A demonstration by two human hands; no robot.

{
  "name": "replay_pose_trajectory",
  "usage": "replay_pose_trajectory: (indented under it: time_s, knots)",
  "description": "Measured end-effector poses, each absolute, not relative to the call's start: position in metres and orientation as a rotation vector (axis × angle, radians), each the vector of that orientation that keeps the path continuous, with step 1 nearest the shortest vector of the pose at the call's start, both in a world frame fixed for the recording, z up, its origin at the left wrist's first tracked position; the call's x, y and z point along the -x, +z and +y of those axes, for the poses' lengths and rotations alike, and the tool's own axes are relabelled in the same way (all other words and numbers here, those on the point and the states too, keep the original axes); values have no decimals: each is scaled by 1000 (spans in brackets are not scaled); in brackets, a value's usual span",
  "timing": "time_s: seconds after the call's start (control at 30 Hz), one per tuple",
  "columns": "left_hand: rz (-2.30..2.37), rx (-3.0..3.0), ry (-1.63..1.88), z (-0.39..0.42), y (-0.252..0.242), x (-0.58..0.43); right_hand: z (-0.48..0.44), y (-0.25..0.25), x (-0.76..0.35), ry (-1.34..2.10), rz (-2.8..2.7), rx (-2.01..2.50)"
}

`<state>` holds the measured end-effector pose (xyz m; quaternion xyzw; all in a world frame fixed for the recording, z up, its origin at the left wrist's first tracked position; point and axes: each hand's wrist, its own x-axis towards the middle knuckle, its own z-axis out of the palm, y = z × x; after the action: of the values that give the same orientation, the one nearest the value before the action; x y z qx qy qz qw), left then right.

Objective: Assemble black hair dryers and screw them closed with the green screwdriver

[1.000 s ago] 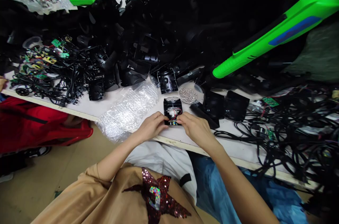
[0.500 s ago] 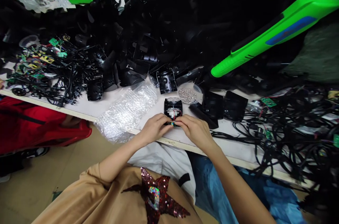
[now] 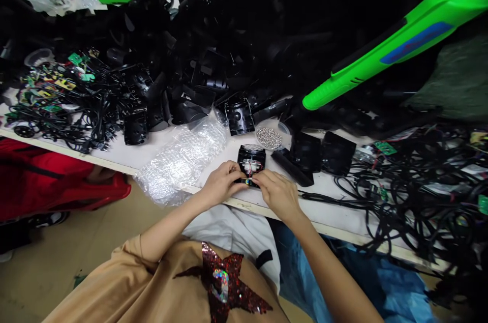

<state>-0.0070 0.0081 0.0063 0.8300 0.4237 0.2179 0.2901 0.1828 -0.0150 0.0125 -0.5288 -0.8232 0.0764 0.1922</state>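
Two grips, of left hand (image 3: pixel 222 183) and right hand (image 3: pixel 279 193), I see closed on the housing (image 3: pixel 251 154), just nearer the person (image 3: pixel 152 280) than the dish (image 3: pixel 282 128); better press evenly, wires (image 3: pixel 250 168) unpinched.

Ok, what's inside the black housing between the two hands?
Inside the black housing are a whitish part and thin red wires. The left hand and right hand partly cover its near end; anything beneath them or the whitish part is hidden.

clear plastic wrap (image 3: pixel 183 155): left of centre | green-and-blue object (image 3: pixel 362 66): upper right | green tray (image 3: pixel 108 0): upper left
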Motion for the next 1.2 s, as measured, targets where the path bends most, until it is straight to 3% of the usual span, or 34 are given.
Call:
replay_pose_trajectory:
  time_s: [0.17, 0.97, 1.2]
  knots:
    - [1111, -2271, 446, 9, 8, 13, -16, 12, -184, 146, -2340, 1444]
    - [1110, -2261, 511, 6, 3, 6, -8, 23, -179, 81, -2677, 1520]
    - [1042, -2527, 539, 7, 2, 2, -9, 23, -179, 66, -2676, 1539]
